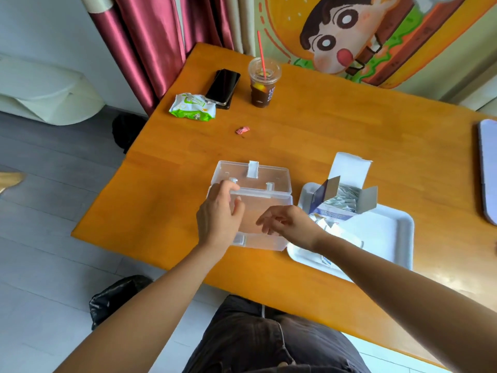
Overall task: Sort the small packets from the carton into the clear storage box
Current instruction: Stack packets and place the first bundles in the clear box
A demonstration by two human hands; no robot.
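My left hand (218, 212) comes in from the near left with the forearm straight and the wrist slightly bent. It grips the clear storage box (266, 244) at its far left corner: my fingers curl over the rim by the hinge and my thumb (238, 209) points into the box. My right hand (285, 220) reaches across from the right, palm down. Its fingers are loosely spread and relaxed above the inside of the box, holding nothing.

The box sits near the table's (349, 125) near edge, toward the left corner, with its lid (258, 176) folded back flat on the far side. Just to its right is a white tray (406, 224) carrying the carton (333, 214), whose flaps are open. The packets (342, 196) are stacked inside it, and a few loose ones (326, 226) lie on the tray beside my right wrist.

Toward the table's far left corner are an iced drink cup (263, 86) with a red straw, a dark phone (223, 86), and a green and white wipes pack (192, 107). A small pink wrapper (242, 130) lies on its own between them and the box.
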